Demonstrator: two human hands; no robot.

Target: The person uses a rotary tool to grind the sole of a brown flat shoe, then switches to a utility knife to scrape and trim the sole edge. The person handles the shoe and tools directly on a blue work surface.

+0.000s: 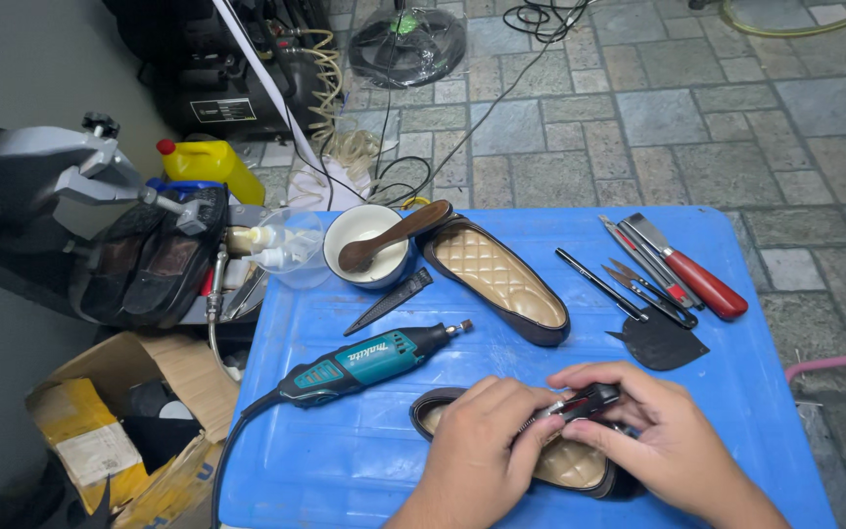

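Note:
A dark flat shoe with a quilted tan insole [565,465] lies at the near edge of the blue table [775,411]. My left hand [482,446] rests on its middle and pinches the front end of a small black and red tool [585,402]. My right hand [653,431] grips that same tool from the right, over the shoe's heel. A matching shoe [496,274] lies farther back, insole up. A teal rotary tool [369,360] with its cord lies just left of my hands.
A white bowl [369,240] holds a brown spoon-shaped tool [394,235]. A red-handled knife [702,279], scissors [643,284], a black pick [599,284], a dark leather piece [663,343] and a black blade [389,302] lie on the table. Left: shoes on a stand [154,260], cardboard box [115,431], yellow bottle [212,162].

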